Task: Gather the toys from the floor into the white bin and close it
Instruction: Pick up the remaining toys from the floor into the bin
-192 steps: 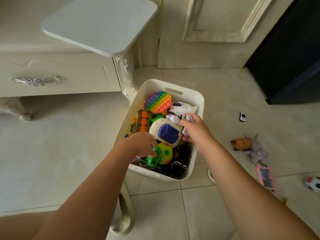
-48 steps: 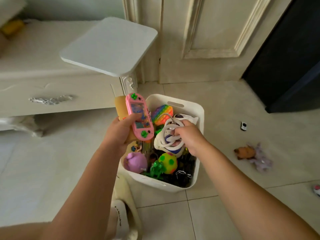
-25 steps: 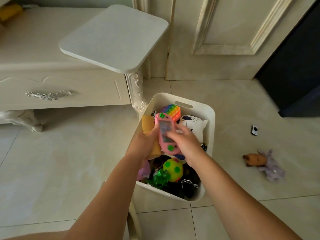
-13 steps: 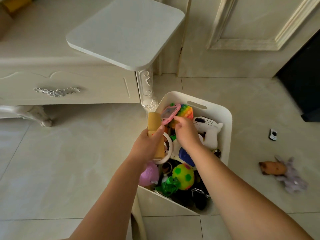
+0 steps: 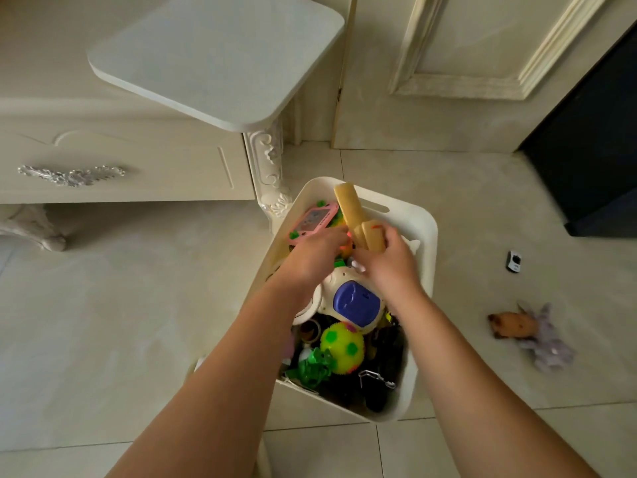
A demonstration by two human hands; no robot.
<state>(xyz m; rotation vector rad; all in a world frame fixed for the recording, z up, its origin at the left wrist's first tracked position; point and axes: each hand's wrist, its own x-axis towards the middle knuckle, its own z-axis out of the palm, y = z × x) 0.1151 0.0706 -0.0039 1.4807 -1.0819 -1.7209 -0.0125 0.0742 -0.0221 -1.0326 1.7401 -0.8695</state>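
Note:
The white bin [image 5: 429,236] stands on the tiled floor, full of toys. My right hand [image 5: 389,262] grips a long tan toy [image 5: 349,210] that sticks up over the bin's far side. My left hand [image 5: 315,255] reaches to the base of the same toy; its fingers are blurred and partly hidden. A pink handheld game [image 5: 312,220] lies at the bin's far left corner. Lower in the bin sit a white toy with a blue screen [image 5: 355,301], a yellow-green spiky ball [image 5: 341,346] and a green toy [image 5: 315,367].
A small toy car [image 5: 513,261] and a brown and purple plush [image 5: 531,331] lie on the floor right of the bin. A white rounded board [image 5: 220,56] overhangs a cream cabinet [image 5: 120,167] at the left. A dark unit [image 5: 593,139] stands far right.
The pink game has left my right hand and lies in the bin's far left corner. My right hand has taken hold of the tan toy, which the left hand held before.

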